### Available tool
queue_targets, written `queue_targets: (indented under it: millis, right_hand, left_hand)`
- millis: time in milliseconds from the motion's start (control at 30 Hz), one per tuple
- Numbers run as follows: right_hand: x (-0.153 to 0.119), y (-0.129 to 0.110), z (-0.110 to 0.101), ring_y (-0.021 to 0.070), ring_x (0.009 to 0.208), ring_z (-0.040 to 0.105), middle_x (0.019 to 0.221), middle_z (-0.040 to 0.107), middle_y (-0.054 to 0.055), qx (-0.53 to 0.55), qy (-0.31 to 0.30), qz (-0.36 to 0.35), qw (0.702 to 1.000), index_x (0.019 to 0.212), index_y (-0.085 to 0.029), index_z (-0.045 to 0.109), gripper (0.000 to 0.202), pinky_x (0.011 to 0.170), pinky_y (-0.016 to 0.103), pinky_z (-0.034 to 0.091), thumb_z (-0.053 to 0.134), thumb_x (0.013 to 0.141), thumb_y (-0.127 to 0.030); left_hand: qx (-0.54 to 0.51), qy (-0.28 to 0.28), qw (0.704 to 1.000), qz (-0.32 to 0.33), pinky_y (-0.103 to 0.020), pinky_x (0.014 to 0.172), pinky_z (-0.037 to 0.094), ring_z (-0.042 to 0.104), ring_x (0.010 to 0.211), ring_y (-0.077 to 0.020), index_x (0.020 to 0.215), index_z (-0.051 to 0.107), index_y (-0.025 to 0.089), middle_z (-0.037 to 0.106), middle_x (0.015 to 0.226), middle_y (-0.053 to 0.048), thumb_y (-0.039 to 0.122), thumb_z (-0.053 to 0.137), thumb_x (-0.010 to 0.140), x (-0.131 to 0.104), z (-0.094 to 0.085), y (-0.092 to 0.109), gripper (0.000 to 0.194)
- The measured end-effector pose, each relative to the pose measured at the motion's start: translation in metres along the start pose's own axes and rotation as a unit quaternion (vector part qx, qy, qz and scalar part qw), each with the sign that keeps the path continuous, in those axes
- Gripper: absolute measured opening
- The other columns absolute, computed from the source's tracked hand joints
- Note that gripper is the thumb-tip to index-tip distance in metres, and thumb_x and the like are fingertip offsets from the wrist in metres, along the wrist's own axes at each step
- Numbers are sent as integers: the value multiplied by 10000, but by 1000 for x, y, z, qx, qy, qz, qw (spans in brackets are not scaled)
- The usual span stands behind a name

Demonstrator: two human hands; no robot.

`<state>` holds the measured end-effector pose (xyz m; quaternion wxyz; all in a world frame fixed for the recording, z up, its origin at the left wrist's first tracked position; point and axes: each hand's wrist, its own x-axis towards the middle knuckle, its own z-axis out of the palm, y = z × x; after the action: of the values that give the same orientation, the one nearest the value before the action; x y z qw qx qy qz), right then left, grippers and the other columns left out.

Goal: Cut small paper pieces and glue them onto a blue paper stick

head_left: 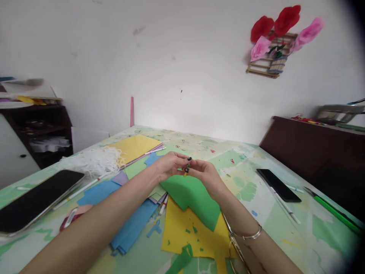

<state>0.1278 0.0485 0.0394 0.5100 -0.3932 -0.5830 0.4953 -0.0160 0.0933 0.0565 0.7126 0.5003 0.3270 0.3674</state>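
Note:
My left hand (171, 166) and my right hand (205, 174) meet above the middle of the table, fingertips pinched together. Between them is a tiny object (186, 170) with dark, green and yellow parts, too small to make out fully. Beneath the hands lies a green paper sheet (191, 198) with cut edges, partly over a yellow sheet (182, 228) strewn with small green scraps. Scissors (238, 247) lie beside my right forearm, partly hidden by it. Blue paper pieces (137, 224) are next to my left forearm.
A large phone (40, 198) and white shredded strips (94, 161) lie at the left, with yellow sheets (137, 148) behind. On the right are a black phone (278, 185), a white pen (285, 205) and a green-handled knife (333, 209). A dark cabinet (316, 160) borders the table.

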Motion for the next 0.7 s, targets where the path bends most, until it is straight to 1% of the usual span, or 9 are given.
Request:
queue_targets:
  millis: [167,333,433,533,600,700]
  right_hand:
    - [1,2,-3,192,802,633,822,717,46,0,13,-5,1000,833,-171,731,206,795,316,448,688,658,-271]
    - [1,3,-5,209,855,628,823,721,38,-12,6,-11,1000,882,-177,739,228,844,332,428,621,694,-231]
    - [0,2,-5,200,811,632,835,721,35,5,-10,-1,1000,915,-182,735,292,828,337,436,603,656,-157]
    - [-1,2,-4,192,789,632,833,722,40,22,-27,-4,999,922,-179,735,336,823,334,438,603,620,-110]
    - [-1,2,-5,197,833,626,853,721,48,25,-26,-12,999,919,-178,736,305,836,330,430,622,640,-132]
    - [-1,4,-6,203,859,617,897,716,67,32,-17,-14,999,930,-176,731,251,834,341,425,647,701,-234]
  left_hand:
    - [-3,10,1000,3,-328,678,470,580,608,-138,656,663,103,619,617,-42,188,791,524,-2,3,1,203]
    - [0,2,1000,5,-327,676,465,564,587,-129,660,662,99,615,607,-34,227,808,502,-3,2,1,250]
    - [-1,8,1000,9,-299,629,453,548,568,-115,661,660,100,608,603,-27,237,819,490,-3,0,1,271]
    - [8,-4,1000,14,-273,568,427,549,568,-120,658,661,92,612,614,-40,261,824,493,-3,-1,1,287]
    - [12,-5,1000,11,-282,598,439,557,577,-122,668,666,93,616,619,-41,270,826,493,-4,-1,1,296]
    - [15,-8,1000,12,-318,693,462,571,601,-124,679,674,96,622,625,-37,271,829,492,-4,0,-1,300]
